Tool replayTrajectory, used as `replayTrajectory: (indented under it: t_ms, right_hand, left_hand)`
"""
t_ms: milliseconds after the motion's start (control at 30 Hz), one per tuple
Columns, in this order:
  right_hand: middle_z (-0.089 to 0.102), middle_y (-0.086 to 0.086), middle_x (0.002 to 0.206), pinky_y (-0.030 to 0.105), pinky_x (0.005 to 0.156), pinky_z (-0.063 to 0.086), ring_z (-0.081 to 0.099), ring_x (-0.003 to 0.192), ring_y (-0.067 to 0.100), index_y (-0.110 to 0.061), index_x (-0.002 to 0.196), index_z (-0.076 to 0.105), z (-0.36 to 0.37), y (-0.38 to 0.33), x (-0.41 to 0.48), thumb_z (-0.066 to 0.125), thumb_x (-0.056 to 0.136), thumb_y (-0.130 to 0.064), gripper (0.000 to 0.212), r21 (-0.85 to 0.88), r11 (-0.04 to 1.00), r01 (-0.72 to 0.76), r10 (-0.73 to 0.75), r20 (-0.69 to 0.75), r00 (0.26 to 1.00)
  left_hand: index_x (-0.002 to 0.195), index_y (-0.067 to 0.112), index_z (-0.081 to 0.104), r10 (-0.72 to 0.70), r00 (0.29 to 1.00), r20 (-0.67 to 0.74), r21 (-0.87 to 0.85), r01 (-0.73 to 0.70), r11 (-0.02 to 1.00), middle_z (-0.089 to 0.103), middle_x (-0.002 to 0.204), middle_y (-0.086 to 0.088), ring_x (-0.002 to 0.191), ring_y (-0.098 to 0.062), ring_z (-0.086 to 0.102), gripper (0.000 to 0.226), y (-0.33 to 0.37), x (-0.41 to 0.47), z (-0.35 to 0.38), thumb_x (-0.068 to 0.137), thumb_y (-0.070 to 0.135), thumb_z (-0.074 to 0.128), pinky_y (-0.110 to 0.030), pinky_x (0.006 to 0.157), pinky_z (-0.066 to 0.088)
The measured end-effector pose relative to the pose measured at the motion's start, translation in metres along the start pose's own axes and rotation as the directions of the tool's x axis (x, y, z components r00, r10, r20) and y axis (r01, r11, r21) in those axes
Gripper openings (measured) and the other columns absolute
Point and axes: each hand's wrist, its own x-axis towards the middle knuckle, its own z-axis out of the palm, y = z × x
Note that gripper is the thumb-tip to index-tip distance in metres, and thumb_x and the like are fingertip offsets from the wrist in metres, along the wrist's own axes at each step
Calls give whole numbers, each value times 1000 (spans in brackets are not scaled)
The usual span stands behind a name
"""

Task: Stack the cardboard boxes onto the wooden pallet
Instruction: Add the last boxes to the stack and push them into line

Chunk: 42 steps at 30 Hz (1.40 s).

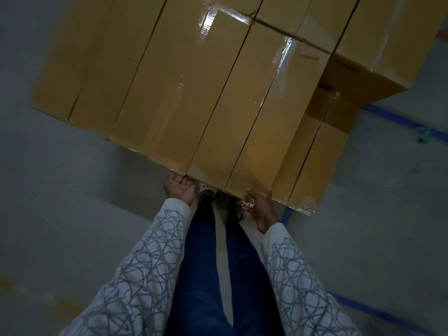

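Several long, narrow cardboard boxes stand side by side in a tight row, their taped tops facing me. My left hand [179, 189] grips the near bottom corner of one narrow box [232, 110] in the middle of the row. My right hand [263, 209] grips the same box's near edge on its right side, fingers curled under it. A lower box [315, 161] lies to the right of the row, and a bigger box [388, 42] sits at the upper right. No wooden pallet shows; the boxes hide whatever is beneath them.
Grey concrete floor [60, 202] spreads on all sides. Blue tape lines [400, 121] run across the floor at the right. My legs and spotted shoes [206, 189] stand right against the near edge of the boxes.
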Motion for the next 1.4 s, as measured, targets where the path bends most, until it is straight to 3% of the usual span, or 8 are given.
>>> replayTrajectory:
  t_ms: [467, 667, 800, 900, 1033, 1200, 1300, 1400]
  right_hand:
    - [59, 11, 138, 31, 66, 53, 67, 99, 27, -40, 163, 1, -2, 0, -1, 70, 96, -37, 96, -55, 998, -23, 24, 14, 1000]
    - [50, 8, 149, 38, 75, 52, 61, 116, 33, -32, 156, 21, -12, 1, -4, 71, 95, -36, 79, -127, 991, -38, 36, -17, 999]
    - [53, 11, 144, 51, 107, 49, 55, 123, 35, -22, 154, 30, -13, 6, -10, 70, 93, -26, 74, -172, 985, 14, -32, -97, 995]
    - [53, 9, 146, 53, 111, 46, 55, 126, 33, -20, 156, 33, -10, 1, -43, 71, 93, -30, 75, -233, 969, 79, -91, -39, 995]
    - [53, 9, 145, 49, 108, 49, 55, 128, 31, -19, 152, 43, 3, -6, -95, 66, 99, -37, 61, -366, 916, 163, -147, 73, 986]
    - [62, 7, 135, 51, 105, 52, 61, 118, 29, -22, 131, 58, 45, -4, -151, 65, 94, -49, 46, -579, 752, 315, -256, 184, 949]
    - [61, 5, 140, 51, 108, 49, 60, 123, 29, -22, 138, 59, 89, 0, -165, 62, 78, -70, 76, -736, 560, 381, -265, 277, 924]
    - [67, 7, 127, 38, 89, 56, 63, 104, 26, -16, 129, 67, 150, -7, -183, 60, 97, -53, 49, -829, 309, 466, -238, 407, 882]
  left_hand:
    - [81, 18, 53, 7, 997, 77, 56, -11, 998, 50, 74, 0, 65, -13, 45, 31, -9, -7, 13, 106, 32, 41, -24, 64, 40]
    - [104, 5, 60, 13, 990, 143, -4, -13, 1000, 60, 106, -13, 95, -24, 60, 27, -7, -21, 11, 104, 29, 47, -36, 105, 48]
    - [72, 21, 44, -18, 993, 119, 155, 0, 988, 40, 64, 2, 53, -11, 35, 33, -3, -32, 0, 104, 32, 49, -23, 52, 37]
    - [73, 17, 57, 56, 986, 155, 463, -123, 878, 53, 59, 2, 51, -11, 44, 32, -1, -63, -11, 101, 31, 55, -21, 48, 38]
    - [99, 15, 68, 198, 888, 415, 764, -458, 454, 68, 107, -10, 99, -25, 62, 20, 3, -111, -35, 102, 27, 53, -32, 86, 48]
    - [117, 9, 70, 113, 784, 610, 766, -620, 167, 71, 113, -10, 106, -26, 65, 43, 32, -153, -73, 106, 43, 45, -33, 94, 46]
    - [102, 21, 70, 124, 796, 593, 770, -605, 202, 73, 107, -9, 102, -27, 66, 43, 65, -149, -107, 102, 54, 44, -43, 100, 49]
    - [96, 16, 66, 195, 774, 602, 706, -630, 323, 68, 99, -13, 94, -26, 62, 35, 111, -152, -134, 105, 45, 48, -33, 90, 47]
